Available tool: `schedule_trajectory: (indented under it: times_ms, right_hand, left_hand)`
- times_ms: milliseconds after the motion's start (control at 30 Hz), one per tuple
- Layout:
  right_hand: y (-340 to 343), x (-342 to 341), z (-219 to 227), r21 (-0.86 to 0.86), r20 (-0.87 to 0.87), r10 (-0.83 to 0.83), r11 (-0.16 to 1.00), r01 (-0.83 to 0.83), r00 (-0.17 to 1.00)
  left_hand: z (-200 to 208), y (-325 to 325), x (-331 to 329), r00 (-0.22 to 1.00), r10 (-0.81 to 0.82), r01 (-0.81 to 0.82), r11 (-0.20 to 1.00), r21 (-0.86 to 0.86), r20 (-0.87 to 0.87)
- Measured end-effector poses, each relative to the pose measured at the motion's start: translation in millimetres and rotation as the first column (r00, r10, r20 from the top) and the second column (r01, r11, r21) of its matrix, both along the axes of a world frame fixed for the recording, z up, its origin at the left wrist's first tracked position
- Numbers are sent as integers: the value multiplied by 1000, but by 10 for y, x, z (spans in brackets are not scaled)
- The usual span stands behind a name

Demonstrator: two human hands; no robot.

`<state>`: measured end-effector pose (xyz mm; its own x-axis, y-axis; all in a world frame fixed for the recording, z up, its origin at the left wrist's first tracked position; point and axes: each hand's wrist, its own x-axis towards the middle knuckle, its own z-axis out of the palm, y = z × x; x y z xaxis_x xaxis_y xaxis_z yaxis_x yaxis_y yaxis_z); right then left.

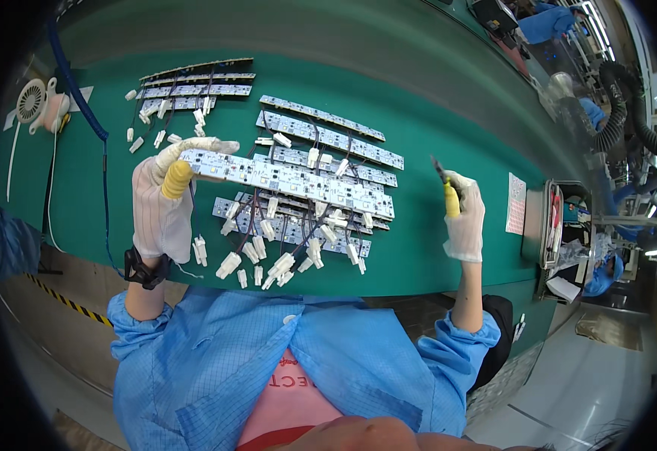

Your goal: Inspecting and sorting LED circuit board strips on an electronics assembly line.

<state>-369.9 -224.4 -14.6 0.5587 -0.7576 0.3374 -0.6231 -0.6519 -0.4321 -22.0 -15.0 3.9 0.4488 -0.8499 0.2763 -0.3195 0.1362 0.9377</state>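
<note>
My left hand [164, 197], in a white glove with yellow wrapping on the thumb, grips the left end of a long white circuit board strip [291, 180]. The strip slants down to the right above other boards. My right hand [465, 218], gloved with yellow finger wrapping, is closed on a slim dark pointed tool [439, 168], off to the right of the boards; its exact kind is hard to make out. Under and behind the held strip lie several similar circuit boards [336, 140], with dark wires and white plug connectors [228, 264] spread toward the table's near edge.
Another group of circuit boards [197, 91] lies at the far left of the green table [418, 263]. Beyond it stand a small fan [43, 104] and a blue coiled cord [80, 113]. At right are a dotted sheet [517, 203] and a metal tray [542, 225].
</note>
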Motion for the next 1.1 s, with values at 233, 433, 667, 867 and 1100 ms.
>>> schedule_trajectory:
  times_ms: [233, 433, 667, 867, 1100]
  right_hand:
    - [395, 513, 718, 128, -32, 342, 933, -335, 939]
    - [372, 501, 695, 34, -183, 376, 926, -377, 908]
    - [258, 458, 534, 210, -56, 277, 943, -260, 959]
    - [-525, -152, -220, -364, -470, -340, 915, 172, 814]
    - [340, 518, 457, 578, 399, 66, 756, -307, 915]
  left_hand:
    - [7, 46, -23, 986, -18, 29, 997, -67, 166]
    - [67, 46, -85, 999, -31, 32, 999, 15, -41]
    - [36, 26, -38, 985, -23, 30, 999, -35, 172]
    - [72, 43, -9, 950, 11, 5, 999, -48, 311]
    - [-100, 32, -92, 879, -189, 105, 972, -208, -437]
